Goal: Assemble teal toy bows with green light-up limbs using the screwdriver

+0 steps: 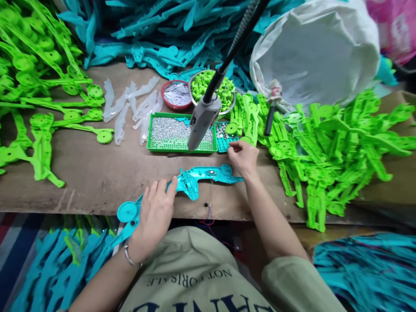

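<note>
A long blue plastic shell half (191, 177), perhaps of a toy, lies across the bench in front of me. My left hand (157, 201) rests over its left portion, fingers wrapped across it. A small round metal component (211, 173) sits in the shell, and thin red and dark wires (212, 195) trail from it past the bench edge. My right hand (243, 158) is at the small blue tray (222, 145) of round metal pieces, with thumb and fingers pinched together. Whatever lies between those fingertips is too small to make out.
An electric screwdriver (204, 121) hangs over a green tray (182, 150) of screws. Behind stand a red basket (177, 104) and a bowl of green parts (212, 84). Green shells (325, 151) are heaped right and left; blue ones (156, 26) at the back. A white sack (315, 52) stands open.
</note>
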`<state>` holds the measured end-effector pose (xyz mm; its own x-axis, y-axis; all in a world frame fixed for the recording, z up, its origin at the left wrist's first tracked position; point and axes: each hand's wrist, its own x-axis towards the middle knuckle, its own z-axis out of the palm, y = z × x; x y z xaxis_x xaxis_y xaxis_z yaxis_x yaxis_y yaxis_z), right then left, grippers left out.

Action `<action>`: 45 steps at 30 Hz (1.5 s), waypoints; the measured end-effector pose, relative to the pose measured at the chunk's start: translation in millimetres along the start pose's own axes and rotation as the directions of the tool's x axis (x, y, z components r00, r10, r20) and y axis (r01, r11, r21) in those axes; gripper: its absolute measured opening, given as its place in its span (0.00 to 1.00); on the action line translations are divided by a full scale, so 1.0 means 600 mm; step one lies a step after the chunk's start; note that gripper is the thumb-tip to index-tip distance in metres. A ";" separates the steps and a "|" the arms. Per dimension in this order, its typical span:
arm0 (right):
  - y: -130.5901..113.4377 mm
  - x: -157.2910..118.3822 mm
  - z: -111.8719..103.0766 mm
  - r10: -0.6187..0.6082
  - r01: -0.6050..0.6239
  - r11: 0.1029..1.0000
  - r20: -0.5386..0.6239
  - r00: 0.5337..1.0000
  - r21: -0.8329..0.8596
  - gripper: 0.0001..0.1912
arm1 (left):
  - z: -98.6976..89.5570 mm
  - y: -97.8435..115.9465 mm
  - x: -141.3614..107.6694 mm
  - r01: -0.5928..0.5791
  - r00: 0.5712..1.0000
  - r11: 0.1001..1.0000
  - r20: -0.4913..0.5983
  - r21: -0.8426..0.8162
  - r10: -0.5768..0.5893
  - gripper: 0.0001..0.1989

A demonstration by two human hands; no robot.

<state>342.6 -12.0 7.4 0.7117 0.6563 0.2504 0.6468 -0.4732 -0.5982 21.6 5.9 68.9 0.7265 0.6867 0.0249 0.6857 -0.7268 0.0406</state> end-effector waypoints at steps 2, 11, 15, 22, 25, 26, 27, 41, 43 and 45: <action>0.002 -0.016 -0.013 -0.024 0.023 0.999 -0.001 1.000 -0.032 0.11 | 0.001 -0.001 0.001 -0.002 1.000 1.000 -0.008 0.010 0.002 0.22; -0.046 -0.090 -0.042 0.058 -0.088 0.837 0.073 0.996 0.540 0.09 | 0.009 -0.001 0.003 -0.006 1.000 1.000 -0.015 0.022 0.007 0.21; -0.065 -0.105 -0.045 0.104 -0.200 0.806 0.199 0.974 0.557 0.09 | 0.010 -0.001 0.003 0.003 1.000 1.000 -0.028 0.011 -0.003 0.22; -0.075 -0.120 -0.051 0.105 -0.234 0.910 0.356 0.929 0.342 0.10 | 0.004 0.005 0.003 0.018 0.999 1.000 -0.029 -0.018 -0.019 0.22; -0.084 -0.122 -0.054 0.090 -0.188 0.949 0.350 0.932 0.255 0.08 | 0.001 0.008 0.002 0.008 0.999 1.000 -0.052 -0.002 -0.008 0.21; -0.088 -0.122 -0.054 0.071 -0.156 0.960 0.337 0.939 0.232 0.08 | -0.001 0.010 0.002 0.003 0.998 1.000 -0.058 0.005 -0.003 0.21; -0.093 -0.122 -0.055 0.046 -0.120 0.970 0.324 0.945 0.213 0.08 | -0.002 0.011 0.001 0.001 0.998 1.000 -0.063 0.008 -0.001 0.21; -0.101 -0.149 -0.054 0.118 -0.214 0.909 0.270 0.956 0.359 0.10 | -0.007 0.010 -0.007 0.020 0.999 0.999 -0.039 -0.035 -0.021 0.22; -0.098 -0.150 -0.052 0.158 -0.253 0.891 0.265 0.951 0.377 0.11 | -0.012 0.011 -0.008 0.010 0.999 1.000 -0.036 -0.024 -0.011 0.23; -0.094 -0.150 -0.053 0.176 -0.262 0.888 0.249 0.953 0.378 0.11 | -0.014 0.011 -0.009 0.008 1.000 1.000 -0.029 -0.015 -0.008 0.23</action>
<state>250.8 -63.6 42.8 0.7234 0.6882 -0.0559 0.2840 -0.3703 -0.8844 21.8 -2.5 77.2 0.7192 0.6927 0.0534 0.6905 -0.7212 0.0561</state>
